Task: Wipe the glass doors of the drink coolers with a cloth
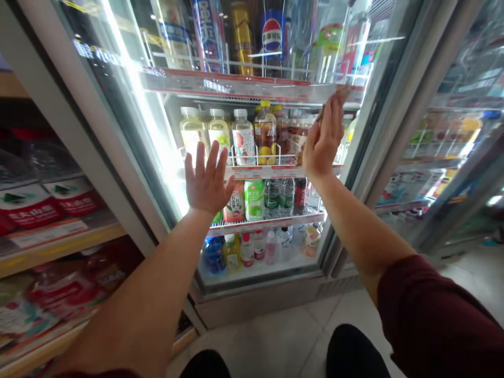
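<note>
My left hand (pixel 208 178) is at the glass door of a lit drinks fridge, fingers spread and palm toward the glass. My right hand (pixel 323 139) is higher and to the right, fingers stretched out, its reflection close beside it in the glass. Neither hand holds anything. Whether the palms press on the glass I cannot tell for sure. Behind the door, a white-labelled tea bottle (pixel 244 139) and a yellow-capped bottle (pixel 265 131) stand on the middle shelf between my hands. Below them is a green bottle (pixel 254 199).
The fridge's metal door frame (pixel 370 152) runs along the right, with another glass-fronted cooler (pixel 425 157) beyond it. At left, an open shelf (pixel 63 241) carries red-wrapped packs of bottles. Tiled floor (pixel 271 341) lies below, with my knees at the bottom edge.
</note>
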A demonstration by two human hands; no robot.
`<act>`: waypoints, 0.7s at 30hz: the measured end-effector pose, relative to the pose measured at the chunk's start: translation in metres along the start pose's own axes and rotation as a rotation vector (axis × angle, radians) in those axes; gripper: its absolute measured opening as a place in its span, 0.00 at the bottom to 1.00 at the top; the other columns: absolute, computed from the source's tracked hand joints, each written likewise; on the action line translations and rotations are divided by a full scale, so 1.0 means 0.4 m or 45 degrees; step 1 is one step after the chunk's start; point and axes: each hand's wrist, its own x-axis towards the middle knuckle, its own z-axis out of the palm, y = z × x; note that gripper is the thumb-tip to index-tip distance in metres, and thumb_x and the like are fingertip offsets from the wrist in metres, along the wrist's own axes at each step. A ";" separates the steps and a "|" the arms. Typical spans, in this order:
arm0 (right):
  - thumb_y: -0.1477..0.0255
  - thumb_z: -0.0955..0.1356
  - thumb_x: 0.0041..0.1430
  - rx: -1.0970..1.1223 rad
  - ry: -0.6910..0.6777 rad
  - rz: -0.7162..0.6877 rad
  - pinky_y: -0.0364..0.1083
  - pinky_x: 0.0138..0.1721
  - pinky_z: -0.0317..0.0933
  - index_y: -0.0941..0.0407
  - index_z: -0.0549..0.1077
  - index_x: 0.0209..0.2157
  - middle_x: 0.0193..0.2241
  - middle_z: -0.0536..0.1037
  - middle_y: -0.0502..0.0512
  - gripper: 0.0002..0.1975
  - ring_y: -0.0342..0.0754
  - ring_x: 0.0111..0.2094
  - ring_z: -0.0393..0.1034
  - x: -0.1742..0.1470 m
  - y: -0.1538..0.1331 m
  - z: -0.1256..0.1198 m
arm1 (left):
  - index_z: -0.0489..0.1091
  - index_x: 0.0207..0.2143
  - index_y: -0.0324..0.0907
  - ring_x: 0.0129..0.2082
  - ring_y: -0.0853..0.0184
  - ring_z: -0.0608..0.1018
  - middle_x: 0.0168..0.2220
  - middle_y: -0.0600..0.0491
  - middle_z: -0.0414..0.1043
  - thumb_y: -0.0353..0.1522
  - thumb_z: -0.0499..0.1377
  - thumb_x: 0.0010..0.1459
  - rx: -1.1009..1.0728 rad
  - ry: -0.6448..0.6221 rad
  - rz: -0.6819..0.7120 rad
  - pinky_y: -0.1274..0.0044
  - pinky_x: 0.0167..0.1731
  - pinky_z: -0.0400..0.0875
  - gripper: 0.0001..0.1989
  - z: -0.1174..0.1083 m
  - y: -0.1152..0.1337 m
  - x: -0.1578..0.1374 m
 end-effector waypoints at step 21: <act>0.72 0.54 0.71 -0.100 0.155 -0.033 0.70 0.77 0.49 0.60 0.52 0.78 0.74 0.64 0.66 0.36 0.61 0.79 0.48 0.044 -0.050 0.022 | 0.48 0.79 0.49 0.80 0.53 0.45 0.79 0.51 0.48 0.45 0.52 0.73 0.125 0.187 0.083 0.54 0.80 0.33 0.37 -0.054 -0.089 0.018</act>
